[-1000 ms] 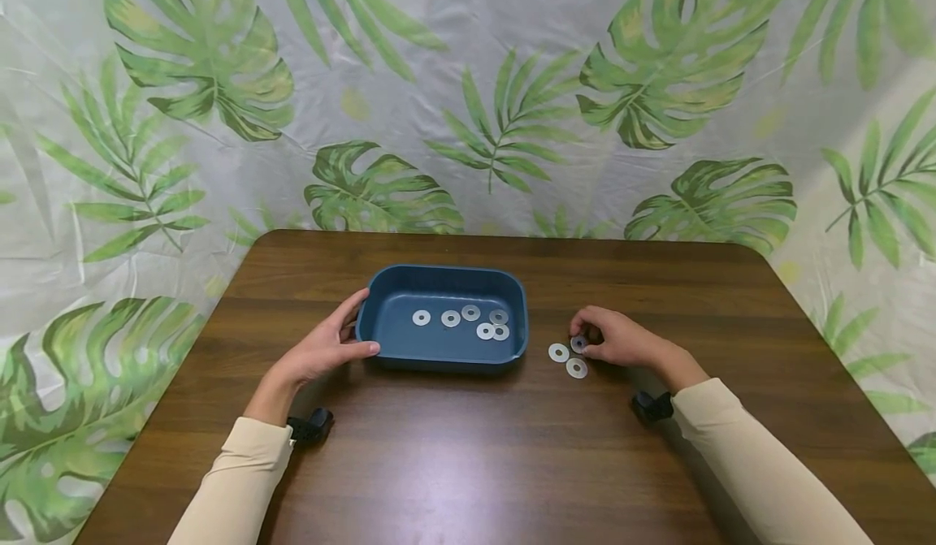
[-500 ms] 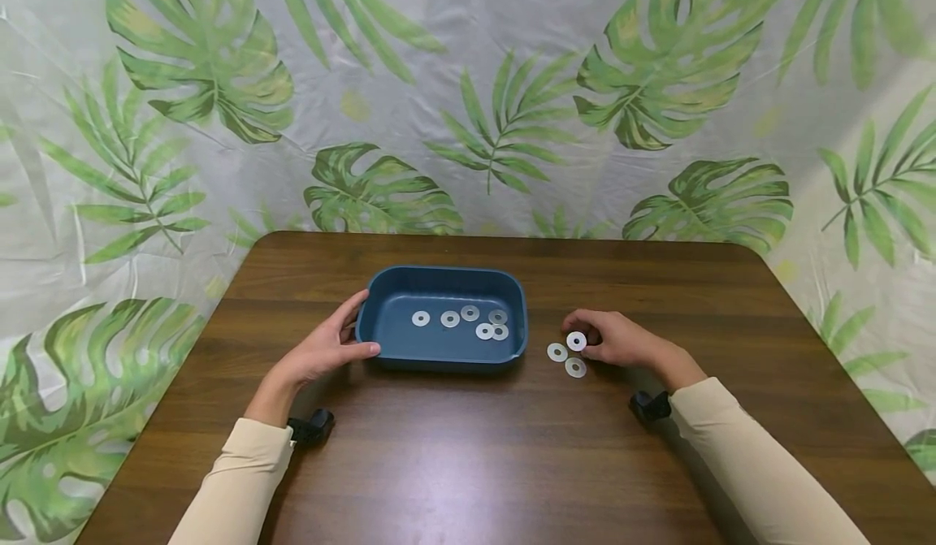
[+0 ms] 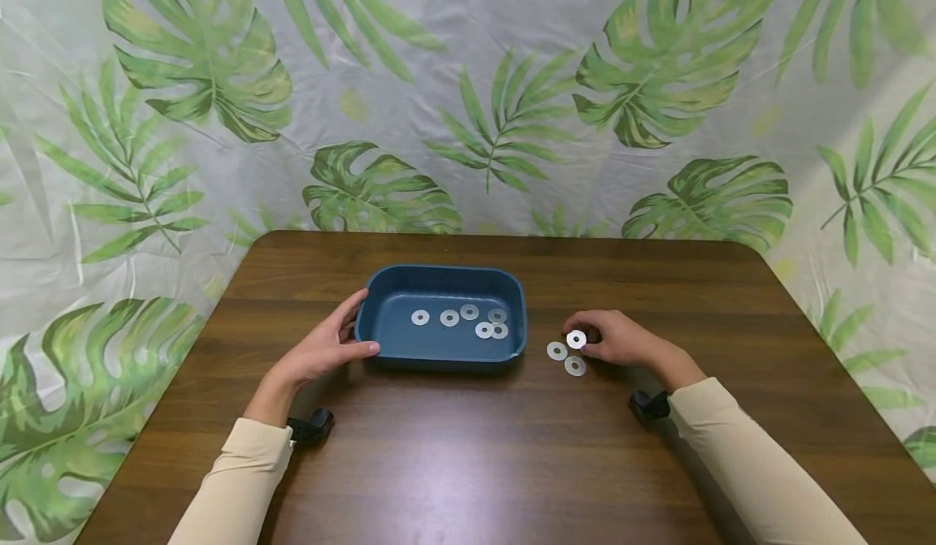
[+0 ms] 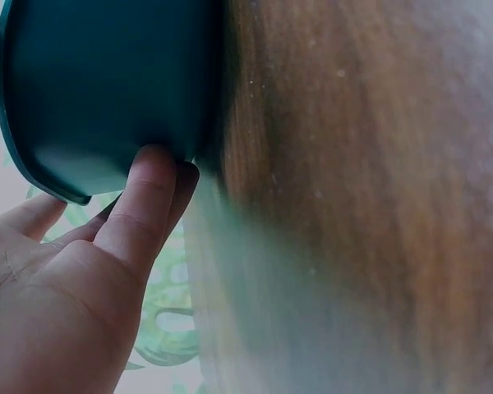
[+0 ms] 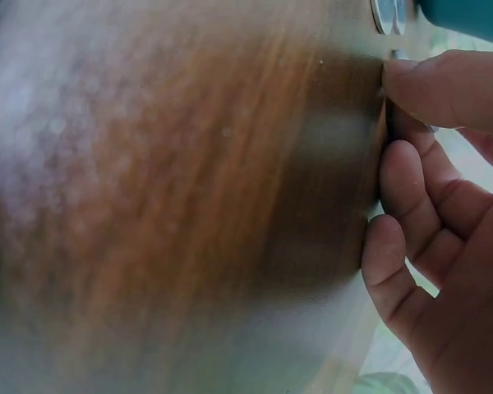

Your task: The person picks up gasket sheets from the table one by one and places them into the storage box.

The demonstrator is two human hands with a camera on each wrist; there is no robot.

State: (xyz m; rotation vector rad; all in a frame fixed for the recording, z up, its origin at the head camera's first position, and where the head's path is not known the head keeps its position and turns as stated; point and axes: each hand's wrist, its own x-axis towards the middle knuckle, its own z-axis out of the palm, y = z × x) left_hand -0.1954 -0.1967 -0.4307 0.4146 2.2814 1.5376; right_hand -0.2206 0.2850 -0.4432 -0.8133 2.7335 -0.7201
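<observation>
A blue rectangular bin sits on the table, with several flat metal washers spread over its floor. My left hand grips the bin's left end, thumb on the front side and fingers towards the back; the left wrist view shows fingertips against the bin's outer wall. To the right of the bin, my right hand pinches a washer between thumb and fingers. Two more washers, one at the left and one nearer me, lie flat beside it. In the right wrist view, my fingers mostly hide the held washer.
The brown wooden table extends around the bin on all sides. Behind it hangs a pale cloth with a green leaf print. Dark wrist straps sit below both wrists.
The washer at my right fingertips has tipped from dull to bright as the fingers took hold of it. My left hand and the bin have stayed in place.
</observation>
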